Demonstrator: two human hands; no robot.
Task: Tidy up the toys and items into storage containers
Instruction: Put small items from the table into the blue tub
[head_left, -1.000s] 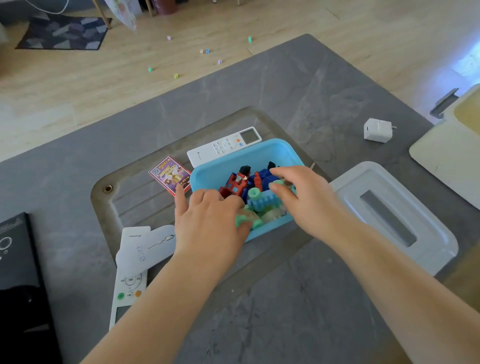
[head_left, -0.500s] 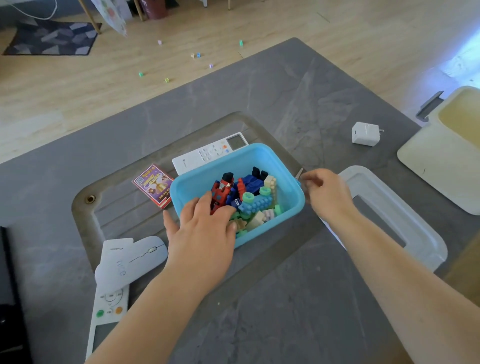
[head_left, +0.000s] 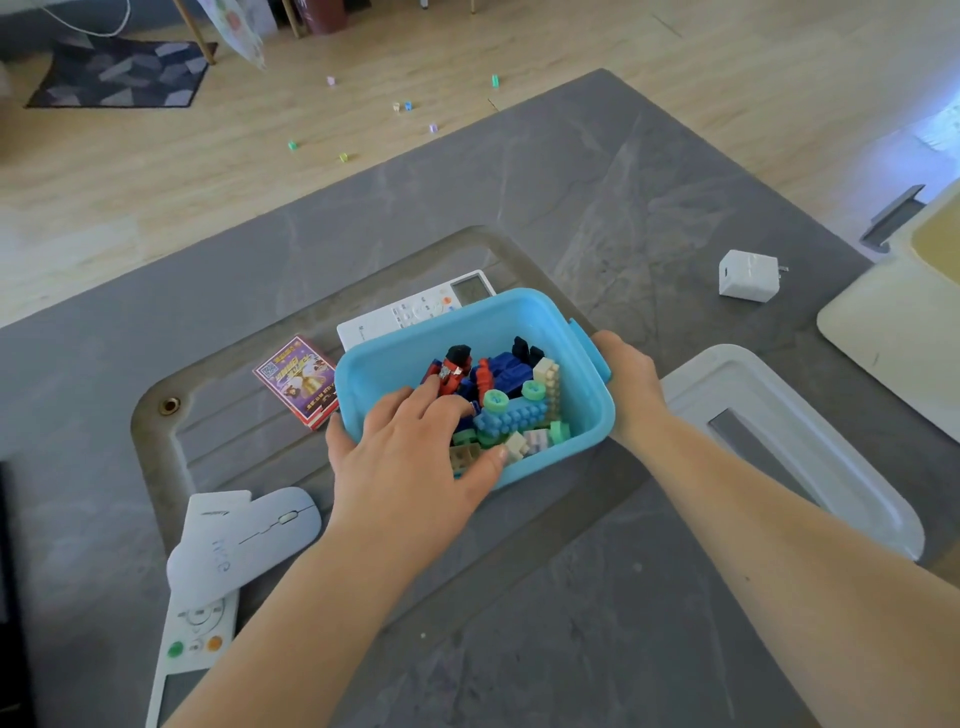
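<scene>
Bricks (head_left: 511, 415) already fill the box (head_left: 395, 358) on the bench (head_left: 571, 597). The left hand (head_left: 410, 467) curls over its near corner and the right hand (head_left: 631, 384) grips its end. The lid (head_left: 841, 483), remotes (head_left: 415, 312), mouse (head_left: 244, 540) and charger (head_left: 748, 275) are not yet stored.

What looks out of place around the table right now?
Small coloured blocks lie scattered on the wooden floor beyond the table, far from the blue box holding the rest. A mouse rests across a remote.

Blocks (head_left: 511, 415) in box (head_left: 395, 361), lid (head_left: 727, 374) right of it, remote (head_left: 395, 318) behind, card (head_left: 296, 379) left
</scene>
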